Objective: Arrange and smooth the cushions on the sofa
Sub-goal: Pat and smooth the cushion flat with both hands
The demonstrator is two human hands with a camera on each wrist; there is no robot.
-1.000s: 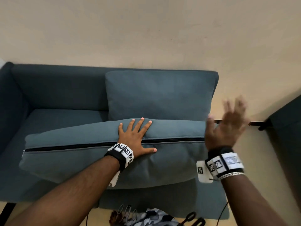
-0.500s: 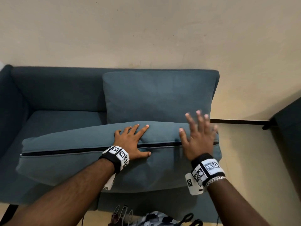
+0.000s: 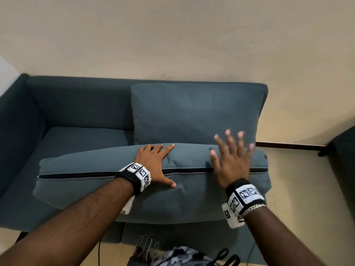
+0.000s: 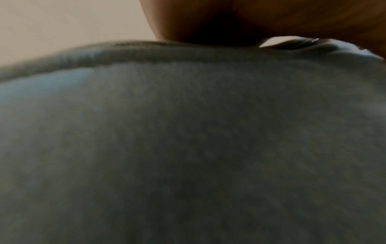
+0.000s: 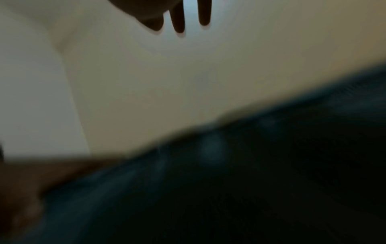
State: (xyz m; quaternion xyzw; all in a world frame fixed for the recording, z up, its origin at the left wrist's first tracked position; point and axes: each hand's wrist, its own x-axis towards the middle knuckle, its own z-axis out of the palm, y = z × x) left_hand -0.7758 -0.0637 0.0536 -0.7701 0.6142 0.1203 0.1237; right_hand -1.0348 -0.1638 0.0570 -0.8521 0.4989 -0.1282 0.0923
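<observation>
The sofa (image 3: 80, 104) stands against the wall (image 3: 172, 35). A back cushion (image 3: 192, 112) leans upright at its right rear. A long cushion (image 3: 96, 189) lies across the near seat edge, zip (image 3: 80, 175) facing near, overhanging the front. The left hand (image 3: 155, 162) rests on the cushion top at mid-length, fingers (image 3: 169, 147) extended over the far edge, thumb spread below the zip, holding nothing. The right hand (image 3: 232, 160) is flat at the cushion's right end, fingers (image 3: 228, 139) straight and spread, blurred; contact cannot be confirmed
</observation>
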